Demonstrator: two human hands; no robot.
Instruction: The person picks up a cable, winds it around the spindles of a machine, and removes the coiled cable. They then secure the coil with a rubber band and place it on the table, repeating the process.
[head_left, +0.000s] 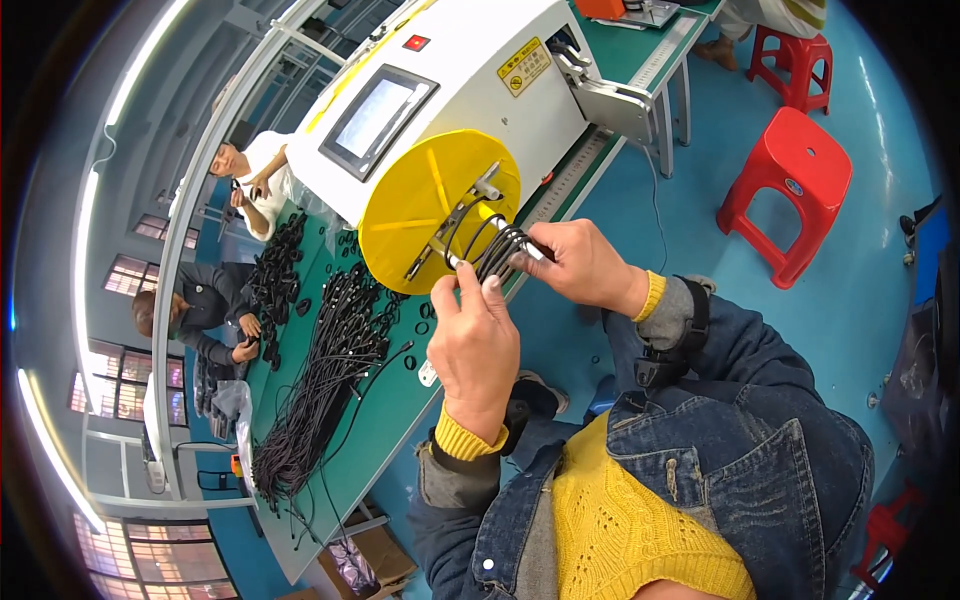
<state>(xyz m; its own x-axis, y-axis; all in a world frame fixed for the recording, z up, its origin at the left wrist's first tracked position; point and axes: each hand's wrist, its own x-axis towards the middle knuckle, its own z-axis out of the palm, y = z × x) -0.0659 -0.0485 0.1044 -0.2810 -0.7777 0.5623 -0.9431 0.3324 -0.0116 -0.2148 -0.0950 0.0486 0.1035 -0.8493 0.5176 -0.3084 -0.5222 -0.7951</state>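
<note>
- Cable pile: thin black cords, matte and tangled, spread in a long heap on the green bench left of the yellow disc.
- Rings: small black loops, scattered on the bench just left of the disc.
- Disc: flat, round, smooth yellow plastic with metal pegs, fixed on the front of a white box-shaped machine with a grey screen.
- Left hand: below the disc, palm away, wrist bent up; thumb and forefinger pinched together on the cable coil.
- Coil: glossy black cable wound in several loops around the disc's pegs, at its lower right edge.
- Right hand: just right of the disc, fingers curled shut round the coil's right end.
- Stool: red moulded plastic, well right of the disc.
</note>
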